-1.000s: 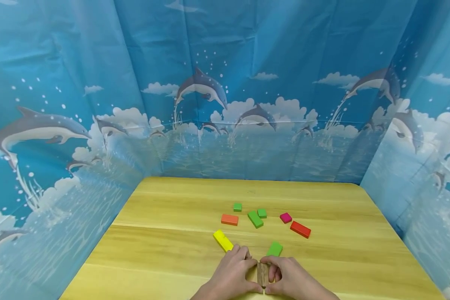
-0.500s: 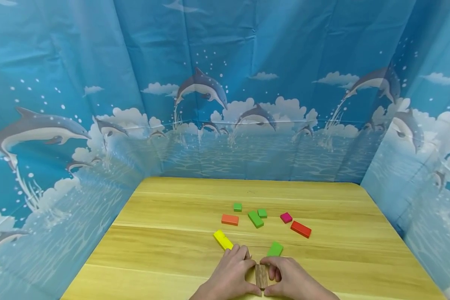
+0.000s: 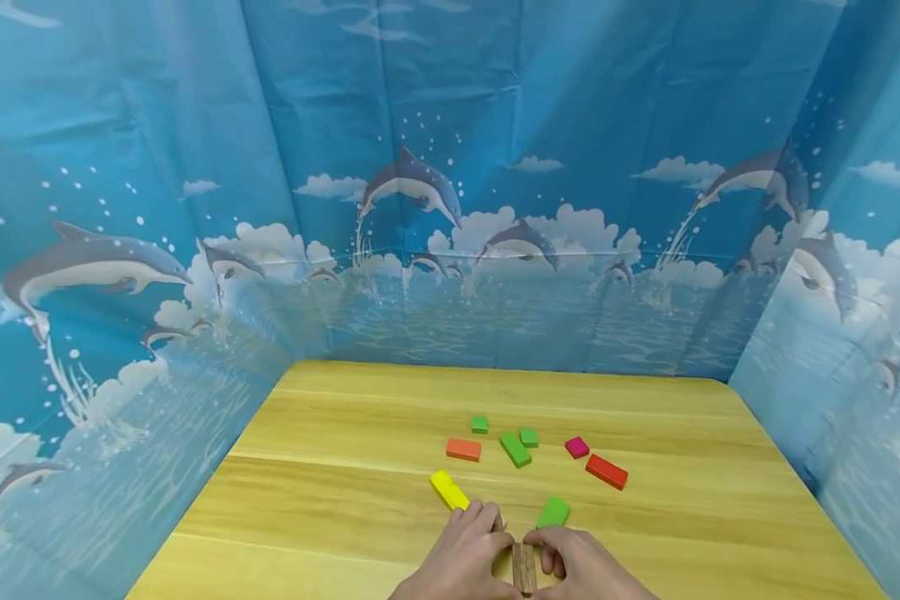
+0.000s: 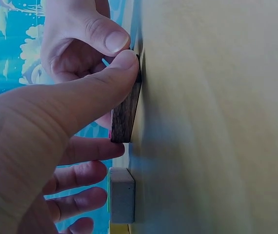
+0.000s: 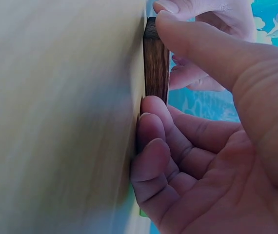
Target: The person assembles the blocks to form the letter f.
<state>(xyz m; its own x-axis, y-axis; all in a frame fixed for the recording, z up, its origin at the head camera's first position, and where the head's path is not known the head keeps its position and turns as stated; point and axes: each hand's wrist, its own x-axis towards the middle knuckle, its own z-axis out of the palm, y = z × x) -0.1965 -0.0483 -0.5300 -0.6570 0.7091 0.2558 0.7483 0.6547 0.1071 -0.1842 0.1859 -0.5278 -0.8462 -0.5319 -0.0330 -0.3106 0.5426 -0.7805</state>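
A dark-grained brown wooden block [image 3: 524, 568] lies flat on the table near its front edge, between both hands. A lengthwise line runs along its top; whether it is one block or two side by side I cannot tell. My left hand [image 3: 461, 554] pinches it by the ends from the left, thumb at the near end and index finger at the far end, as the left wrist view shows with the block's side [image 4: 123, 119]. From the right, my right hand [image 3: 581, 568] holds it likewise, its other fingers curled near the tabletop beside the block's side [image 5: 156, 70].
On the wooden table [image 3: 307, 517], a yellow block [image 3: 449, 490] and a light green block [image 3: 553, 512] lie just beyond the hands. Farther back are an orange block [image 3: 463, 450], a red block [image 3: 607, 472], a magenta block [image 3: 577, 447] and several green ones [image 3: 515, 450]. A dolphin-print curtain [image 3: 450, 317] surrounds the table.
The head view has tilted up a little, so everything sits lower in it. Both hands keep their hold on the brown block, which shifted slightly left between the two earlier frames.
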